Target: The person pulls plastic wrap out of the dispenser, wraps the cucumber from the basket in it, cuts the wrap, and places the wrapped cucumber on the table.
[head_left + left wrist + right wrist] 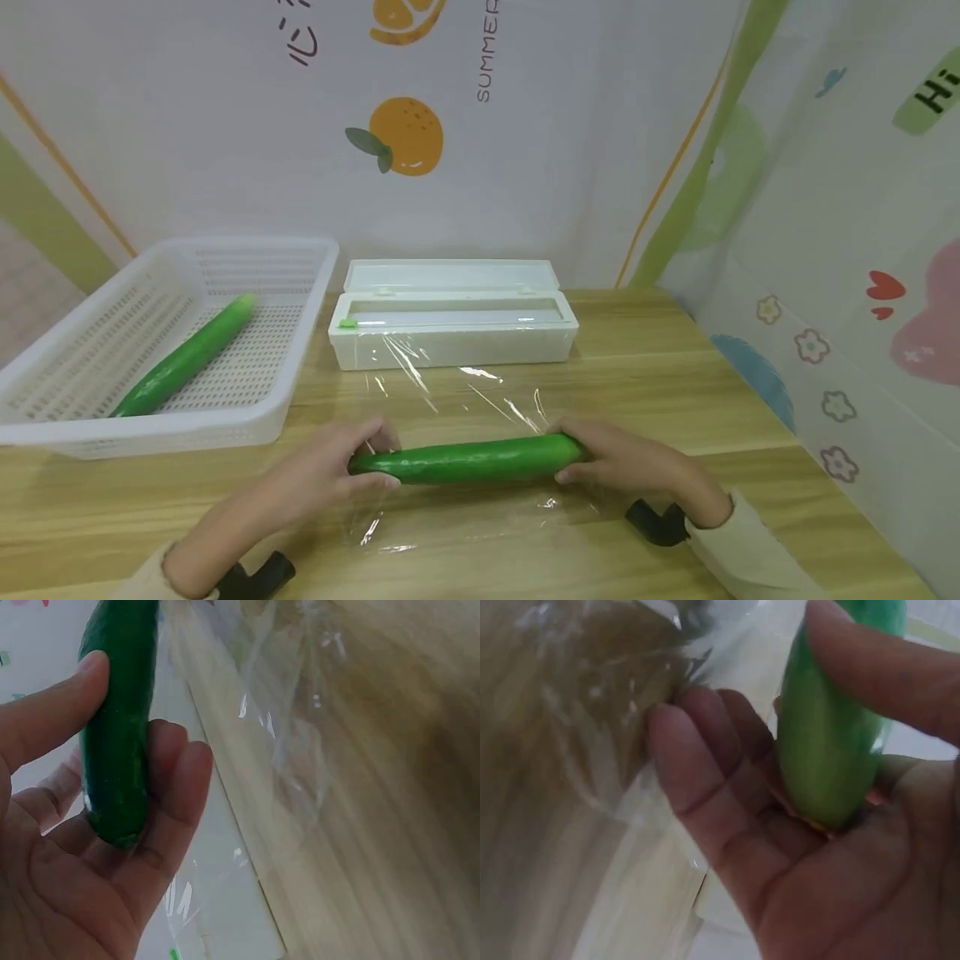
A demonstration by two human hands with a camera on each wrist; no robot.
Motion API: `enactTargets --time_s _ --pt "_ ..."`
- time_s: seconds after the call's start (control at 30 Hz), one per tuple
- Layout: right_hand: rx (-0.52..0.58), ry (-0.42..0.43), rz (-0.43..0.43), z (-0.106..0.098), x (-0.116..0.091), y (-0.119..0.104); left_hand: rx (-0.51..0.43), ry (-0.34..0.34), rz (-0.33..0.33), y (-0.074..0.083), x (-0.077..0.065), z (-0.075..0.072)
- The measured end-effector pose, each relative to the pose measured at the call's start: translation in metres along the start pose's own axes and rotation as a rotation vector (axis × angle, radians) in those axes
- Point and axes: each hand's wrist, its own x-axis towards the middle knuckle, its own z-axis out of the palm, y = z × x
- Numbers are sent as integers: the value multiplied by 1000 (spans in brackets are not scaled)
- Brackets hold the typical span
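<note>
Left hand (pixel 333 467) grips the darker end of a green cucumber (pixel 472 462), right hand (pixel 622 460) its paler end. I see clear film (pixel 480 374) near and beyond the hands. Farther off, white box (pixel 450 337), lid (pixel 450 275) raised. Left of left hand: white basket (pixel 273 412), second cucumber (pixel 187 358) inside.

Left hand (pixel 337 461) and right hand (pixel 613 457) grip, well apart (fingers (pixel 186 780) bent).
</note>
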Motion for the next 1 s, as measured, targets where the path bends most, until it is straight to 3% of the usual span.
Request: enactTargets --time_s 0.37,0.63,0.73,1.0 --pt "-104 -44 68 4 0 -11 49 -64 -33 -14 -2 10" --pt "-97 -99 174 3 -3 -27 92 -115 6 -16 -5 9" --pt "-113 -96 172 3 -4 -31 120 -131 15 -15 -6 9" --pt "-404 -2 61 3 -4 -49 276 -101 -22 -6 -8 10"
